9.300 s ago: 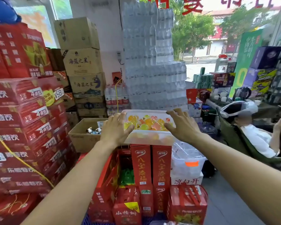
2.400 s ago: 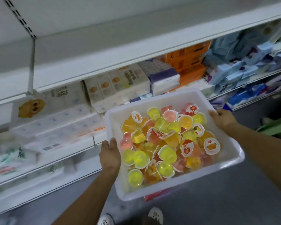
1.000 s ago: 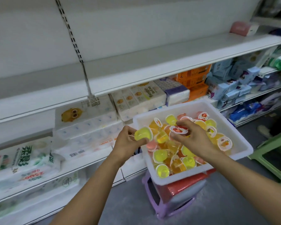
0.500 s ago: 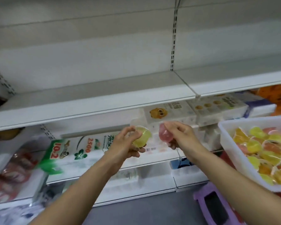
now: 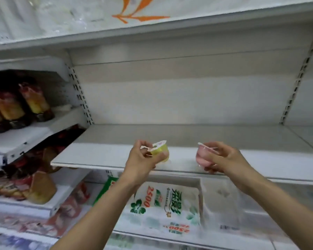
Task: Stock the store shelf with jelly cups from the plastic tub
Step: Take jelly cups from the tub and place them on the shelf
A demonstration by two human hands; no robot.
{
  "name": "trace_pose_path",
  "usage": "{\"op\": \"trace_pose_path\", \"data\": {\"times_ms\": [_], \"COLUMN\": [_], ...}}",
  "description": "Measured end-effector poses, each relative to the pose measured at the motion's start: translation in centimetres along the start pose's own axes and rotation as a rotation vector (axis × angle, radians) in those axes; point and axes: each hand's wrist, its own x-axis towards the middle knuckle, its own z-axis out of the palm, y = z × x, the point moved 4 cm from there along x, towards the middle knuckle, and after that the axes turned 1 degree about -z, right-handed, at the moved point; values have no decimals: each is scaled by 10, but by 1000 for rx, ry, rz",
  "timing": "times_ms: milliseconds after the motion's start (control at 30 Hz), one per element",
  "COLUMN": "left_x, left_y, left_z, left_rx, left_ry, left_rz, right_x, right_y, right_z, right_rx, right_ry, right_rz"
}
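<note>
- Lifted from below shelf height a half-second earlier: left hand (image 5: 143, 156) and right hand (image 5: 222, 159), both raised level with the front lip of the bare white shelf (image 5: 170, 134) at centre frame.
- Gripped in the left hand, fingers and thumb curled round its side: a yellow jelly cup (image 5: 160, 152), foil lid tilted up and toward the right of the frame, held at the shelf's front edge and not yet set down.
- Pinched in the right hand, fingers wrapped round the bowl: a pink jelly cup (image 5: 203, 156), lid uppermost, likewise at the shelf's front edge, right of centre.
- Gone from view after sitting at the right edge a half-second before: the plastic tub, left out of frame by an upward, leftward swing of the head camera.
- Brought into view by the same swing: pouched snacks (image 5: 20, 105) on the sloped shelf at upper left.
- Kept in view, now at lower centre: a tissue pack (image 5: 166, 204) with green lettering.
- Judged as the first placement of the job: no cup seen anywhere on the shelf, two about to land, the rest presumably waiting in the tub.
</note>
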Motion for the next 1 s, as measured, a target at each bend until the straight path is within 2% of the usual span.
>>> {"op": "trace_pose_path", "data": {"times_ms": [200, 400, 567, 667, 800, 1000], "left_x": [88, 190, 263, 291, 305, 306], "left_y": [-11, -48, -69, -73, -82, -90], "left_z": [-108, -204, -249, -256, -257, -257], "left_rx": [147, 261, 492, 549, 505, 307], "left_ry": [142, 287, 256, 187, 121, 70], "left_rz": [22, 36, 36, 72, 88, 85], "right_x": [62, 90, 105, 116, 125, 148], "right_y": [-6, -3, 4, 6, 9, 4], "right_z": [78, 134, 183, 206, 231, 270], "right_rx": [-105, -141, -213, -251, -326, -370], "right_ry": [-179, -123, -94, -55, -62, -80], "right_rz": [-19, -19, -4, -27, -69, -121]}}
